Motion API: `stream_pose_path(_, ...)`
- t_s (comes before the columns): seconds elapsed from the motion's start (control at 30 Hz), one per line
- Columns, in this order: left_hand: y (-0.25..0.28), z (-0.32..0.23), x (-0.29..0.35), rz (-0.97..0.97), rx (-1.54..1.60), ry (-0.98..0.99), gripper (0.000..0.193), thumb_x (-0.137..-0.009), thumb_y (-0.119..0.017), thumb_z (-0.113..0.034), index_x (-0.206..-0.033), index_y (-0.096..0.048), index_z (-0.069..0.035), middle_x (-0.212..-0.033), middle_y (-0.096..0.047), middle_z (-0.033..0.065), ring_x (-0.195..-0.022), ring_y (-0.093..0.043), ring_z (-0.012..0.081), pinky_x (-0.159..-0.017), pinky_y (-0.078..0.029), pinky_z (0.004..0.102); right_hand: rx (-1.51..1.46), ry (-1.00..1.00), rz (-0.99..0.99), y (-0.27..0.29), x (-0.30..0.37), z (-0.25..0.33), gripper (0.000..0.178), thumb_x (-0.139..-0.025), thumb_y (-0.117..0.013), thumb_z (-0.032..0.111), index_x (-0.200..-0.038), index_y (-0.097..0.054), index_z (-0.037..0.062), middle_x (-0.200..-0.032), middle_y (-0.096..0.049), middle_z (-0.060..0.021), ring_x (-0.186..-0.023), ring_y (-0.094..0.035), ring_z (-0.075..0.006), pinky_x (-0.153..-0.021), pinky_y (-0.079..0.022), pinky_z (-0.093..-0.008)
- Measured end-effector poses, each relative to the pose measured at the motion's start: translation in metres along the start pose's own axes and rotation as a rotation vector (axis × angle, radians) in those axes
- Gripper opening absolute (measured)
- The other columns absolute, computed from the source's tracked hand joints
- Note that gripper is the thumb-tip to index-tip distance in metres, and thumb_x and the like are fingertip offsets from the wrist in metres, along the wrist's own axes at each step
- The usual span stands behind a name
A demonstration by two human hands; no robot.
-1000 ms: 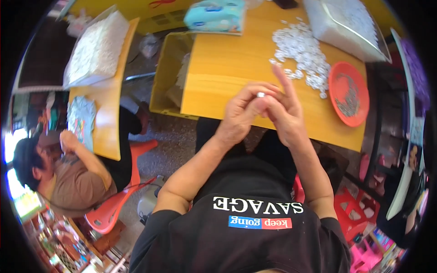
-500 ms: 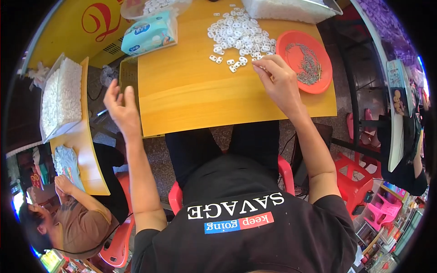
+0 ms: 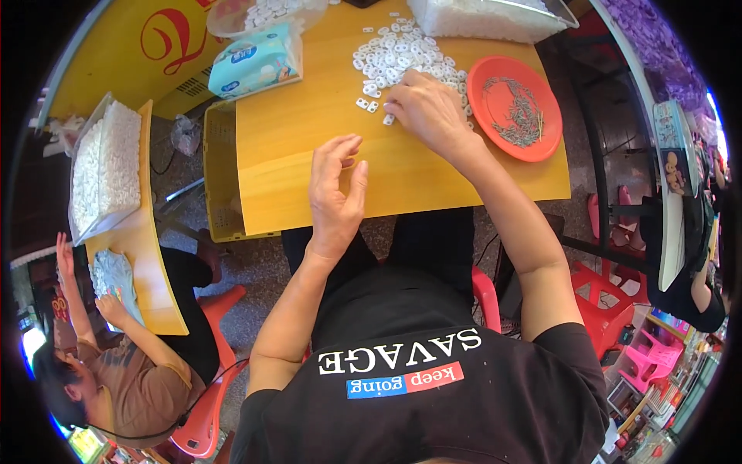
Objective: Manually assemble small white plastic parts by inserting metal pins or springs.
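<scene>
Over the near edge of a heap of small white two-hole plastic pieces [image 3: 398, 56], my right hand [image 3: 431, 112] is bent, its thumb and fingers drawn together. Its fingertips reach down among the pieces, and what they pinch, if anything, is hidden. One loose white piece [image 3: 389, 120] lies just below the thumb. My left hand [image 3: 336, 189] hovers above the table's front part, fingers loosely curved and thumb apart, with nothing in it. Right of the heap sits a red plate [image 3: 495, 73] holding many thin grey metal pins [image 3: 519, 116].
A blue-green tissue pack [image 3: 259, 60] stands at the table's left, near a clear tub [image 3: 305, 22]. A clear bin [image 3: 495, 27] of white pieces is at the back. At far left, a person [image 3: 131, 371] sits by another table with a bin [image 3: 108, 166].
My left hand has swung right, from beyond the table's left edge to its front part. The right hand has moved left and onto the white pieces. The person at left has raised a hand.
</scene>
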State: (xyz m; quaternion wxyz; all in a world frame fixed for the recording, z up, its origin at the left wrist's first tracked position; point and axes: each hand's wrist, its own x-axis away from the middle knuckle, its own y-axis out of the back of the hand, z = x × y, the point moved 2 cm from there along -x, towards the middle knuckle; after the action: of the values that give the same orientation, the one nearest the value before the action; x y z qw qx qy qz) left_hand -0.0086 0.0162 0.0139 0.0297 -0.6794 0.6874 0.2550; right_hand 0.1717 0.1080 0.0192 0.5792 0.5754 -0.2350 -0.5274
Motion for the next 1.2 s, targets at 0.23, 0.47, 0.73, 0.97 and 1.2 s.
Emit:
stream_pose_path(0.23, -0.001, 0.018, 0.002, -0.03, 0.225, 0.266, 0.021, -0.096, -0.055, -0.003, -0.116, -0.059, 0.001, -0.108, -0.061, 0.0075, -0.096, -0.059, 0.013, -0.085, -0.049, 0.0266, -0.45, -0.057, 0.0, 0.001, 0.007, 0.018, 0.012, -0.083, -0.064, 0.011, -0.092, -0.065, 0.003, -0.084, -0.067, -0.0136, -0.078, -0.067, -0.028, -0.069, -0.053, -0.0388)
stream_pose_path(0.47, -0.009, 0.013, 0.001, 0.037, 0.23, 0.265, 0.021, -0.099, -0.054, -0.007, -0.118, -0.058, 0.0, -0.109, -0.06, 0.0057, -0.094, -0.058, 0.0101, -0.083, -0.048, 0.0243, -1.304, -0.453, 0.034, 0.002, 0.045, 0.048, 0.02, -0.091, -0.065, 0.013, -0.105, -0.065, -0.0023, -0.088, -0.067, -0.0034, -0.079, -0.061, -0.0065, -0.068, -0.05, -0.0232)
stream_pose_path(0.73, -0.02, 0.0, 0.002, 0.13, 0.411, 0.24, 0.021, -0.097, -0.056, -0.004, -0.117, -0.058, -0.001, -0.112, -0.057, 0.0066, -0.099, -0.058, 0.0131, -0.085, -0.048, 0.0264, -1.883, -0.565, -0.117, 0.0, 0.071, 0.043, 0.02, -0.093, -0.065, 0.012, -0.109, -0.063, 0.0001, -0.097, -0.067, -0.0051, -0.083, -0.063, -0.0098, -0.074, -0.052, -0.023)
stream_pose_path(0.97, -0.033, -0.012, 0.002, 0.006, 0.36, 0.082, 0.021, -0.093, -0.06, 0.001, -0.114, -0.059, -0.001, -0.113, -0.055, 0.0081, -0.1, -0.057, 0.0151, -0.087, -0.048, 0.0276, -1.862, -0.607, -0.19, -0.003, 0.082, 0.055, 0.023, -0.093, -0.065, 0.011, -0.113, -0.063, -0.0008, -0.098, -0.068, -0.0062, -0.091, -0.065, -0.012, -0.081, -0.053, -0.0246)
stream_pose_path(1.2, -0.027, 0.001, 0.001, 0.117, 0.336, 0.154, 0.011, -0.094, -0.06, -0.001, -0.105, -0.061, 0.0, -0.105, -0.058, 0.0067, -0.094, -0.057, 0.0117, -0.082, -0.048, 0.0237, -1.581, -0.622, -0.163, 0.006, 0.099, 0.053, 0.02, -0.095, -0.064, 0.013, -0.107, -0.063, -0.0022, -0.094, -0.068, -0.0051, -0.085, -0.064, -0.0101, -0.077, -0.053, -0.0235)
